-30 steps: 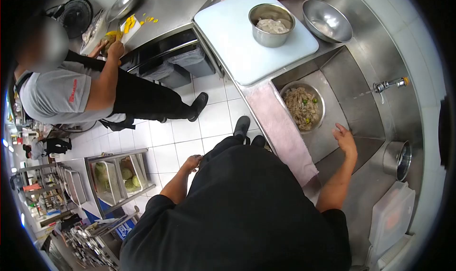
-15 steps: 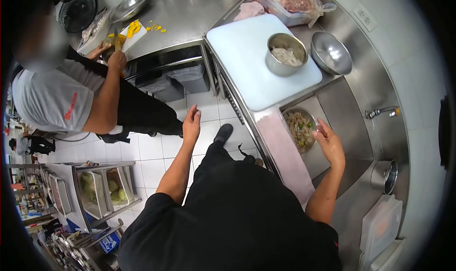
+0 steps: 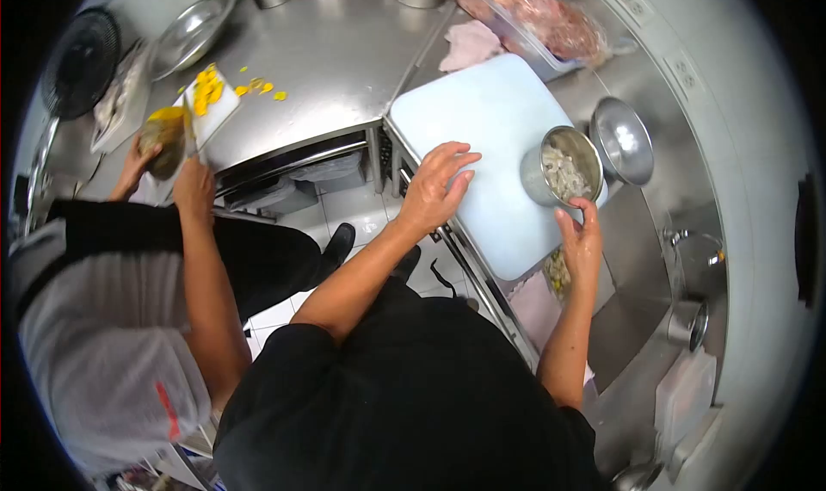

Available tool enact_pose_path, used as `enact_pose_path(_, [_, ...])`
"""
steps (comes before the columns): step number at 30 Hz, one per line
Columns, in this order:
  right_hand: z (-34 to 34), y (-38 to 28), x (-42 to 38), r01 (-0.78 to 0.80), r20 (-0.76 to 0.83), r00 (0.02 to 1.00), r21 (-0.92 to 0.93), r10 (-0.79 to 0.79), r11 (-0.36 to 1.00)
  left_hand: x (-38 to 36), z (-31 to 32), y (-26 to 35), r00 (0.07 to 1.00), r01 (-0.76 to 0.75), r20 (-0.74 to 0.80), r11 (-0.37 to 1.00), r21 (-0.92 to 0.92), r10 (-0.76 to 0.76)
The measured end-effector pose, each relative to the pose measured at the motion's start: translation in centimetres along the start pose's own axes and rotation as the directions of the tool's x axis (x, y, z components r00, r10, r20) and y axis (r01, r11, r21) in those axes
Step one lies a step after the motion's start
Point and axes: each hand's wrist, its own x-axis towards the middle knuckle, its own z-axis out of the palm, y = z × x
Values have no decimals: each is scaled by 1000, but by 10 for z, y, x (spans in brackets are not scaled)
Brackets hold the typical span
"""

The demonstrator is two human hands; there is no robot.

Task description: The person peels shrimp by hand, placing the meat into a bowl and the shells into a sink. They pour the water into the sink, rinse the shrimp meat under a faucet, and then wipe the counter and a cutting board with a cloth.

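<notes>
A metal pot (image 3: 535,179) of pale, wet raw pieces (image 3: 564,171) stands on the light-blue cutting board (image 3: 465,104), near its right edge. My right hand (image 3: 582,246) is at the near side of this pot, fingertips right at the rim, with thumb and fingers apart. Over the board's left edge, my left hand (image 3: 434,194) is open and holds nothing, fingers pointing toward the pot. Just right of the pot sits a steel bowl (image 3: 623,138). Below the board, a bowl of chopped food (image 3: 557,276) in the sink is mostly hidden by the board and my right arm.
To the left, a co-worker (image 3: 112,345) cuts a yellow-fleshed fruit (image 3: 163,142) with a knife beside a small white board (image 3: 219,108). A bag of raw meat (image 3: 542,13) lies in a tub at the back. A faucet (image 3: 688,237) projects from the right wall.
The view has shifted toward the counter. My left hand has come from above the floor to the board's edge, and my right hand has moved from over the sink bowl to the pot's rim.
</notes>
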Motion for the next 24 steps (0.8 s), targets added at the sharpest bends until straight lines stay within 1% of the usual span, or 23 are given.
enact_pose_path(1, [2,2,-5,-18,-57,998,5,19,1000,2,4,-2,1000,-3,25,1000,-24,4])
enact_pose_path(4, [10,-6,-5,-211,-106,971,37,213,977,17,11,-13,998,-36,57,996,-78,40])
enact_pose_path(7, [25,10,-6,-64,-214,972,134,92,989,29,16,-15,990,-65,116,993,-95,76])
enact_pose_path(8, [25,16,-9,-60,-231,969,140,91,988,33,19,-18,988,-105,104,989,-106,116])
enact_pose_path(11, [33,6,-9,-69,-260,960,145,106,987,42,26,-31,985,-100,132,990,-100,113])
enact_pose_path(13, [32,6,-10,-104,-259,957,126,134,987,45,25,-42,985,-72,149,992,-99,86])
enact_pose_path(14, [32,11,-10,-52,-270,959,134,87,990,46,26,-45,983,-61,165,993,-106,78])
enact_pose_path(17, [31,21,-8,-22,-274,961,70,40,997,46,26,-43,974,-17,223,993,-116,43])
enact_pose_path(19, [30,14,-8,-66,-279,957,69,83,995,48,24,-42,968,2,250,994,-108,25])
enact_pose_path(20, [30,11,-7,-77,-271,958,75,95,994,49,23,-40,963,49,268,994,-97,-21])
enact_pose_path(23, [34,17,-8,-20,-281,959,49,33,999,49,24,-43,973,75,226,984,-160,-37])
enact_pose_path(24, [35,16,-8,-25,-283,958,57,40,998,50,23,-41,966,114,250,982,-150,-74])
